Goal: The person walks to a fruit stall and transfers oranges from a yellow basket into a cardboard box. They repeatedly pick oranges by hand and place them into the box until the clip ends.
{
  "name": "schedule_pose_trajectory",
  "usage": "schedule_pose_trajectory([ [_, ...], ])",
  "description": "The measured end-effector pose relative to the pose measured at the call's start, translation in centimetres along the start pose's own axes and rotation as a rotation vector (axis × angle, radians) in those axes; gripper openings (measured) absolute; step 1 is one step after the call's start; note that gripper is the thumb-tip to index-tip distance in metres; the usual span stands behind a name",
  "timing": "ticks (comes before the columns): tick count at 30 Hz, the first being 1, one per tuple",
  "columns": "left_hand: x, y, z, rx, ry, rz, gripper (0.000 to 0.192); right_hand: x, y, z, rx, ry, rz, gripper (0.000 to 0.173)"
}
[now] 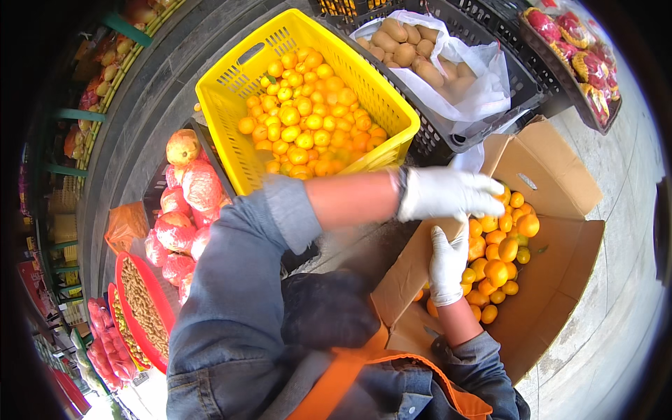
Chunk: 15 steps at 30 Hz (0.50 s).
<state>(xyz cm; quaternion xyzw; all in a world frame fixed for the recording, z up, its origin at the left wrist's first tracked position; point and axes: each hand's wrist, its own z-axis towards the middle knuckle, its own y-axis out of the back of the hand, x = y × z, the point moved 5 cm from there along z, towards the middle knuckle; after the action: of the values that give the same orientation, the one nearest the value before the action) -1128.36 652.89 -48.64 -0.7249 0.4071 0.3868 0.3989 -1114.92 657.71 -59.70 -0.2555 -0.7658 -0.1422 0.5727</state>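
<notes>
My gloved left hand [446,193] reaches across from the left, fingers extended over the upper end of a cardboard box [564,262]. Its fingertips are over small orange citrus fruits [496,273], with nothing visibly gripped. Just below it, my gloved right hand [449,265] lies at the box's near side, thumb apart; its fingertips are partly hidden, so a hold on the cardboard cannot be made out. Under and beyond my left forearm stands a yellow plastic crate [228,152] with many similar fruits [304,121], some with a green leaf among them.
A black crate [475,139] with kiwifruit [404,52] in a white bag adjoins the yellow one. Wrapped red fruits [176,231] and a red basket of peanuts [142,304] stand at left. A tray of netted red fruit [585,68] is at upper right.
</notes>
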Motion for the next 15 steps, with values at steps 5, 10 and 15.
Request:
schedule_pose_trajectory([
  [5,-2.3,23.0,-6.3,-0.567,-0.416,0.241,0.047,-0.1,-0.2,-0.1,-0.006,-0.039,0.098,0.07],
  [10,7.7,38.2,-10.6,-1.026,0.494,1.043,0.073,0.3,-0.2,-0.2,0.003,0.029,0.066,0.067],
  [15,15.3,38.7,-10.6,-1.052,0.665,1.231,0.079,0.4,-0.2,-0.4,0.015,-0.023,0.025,0.064],
])
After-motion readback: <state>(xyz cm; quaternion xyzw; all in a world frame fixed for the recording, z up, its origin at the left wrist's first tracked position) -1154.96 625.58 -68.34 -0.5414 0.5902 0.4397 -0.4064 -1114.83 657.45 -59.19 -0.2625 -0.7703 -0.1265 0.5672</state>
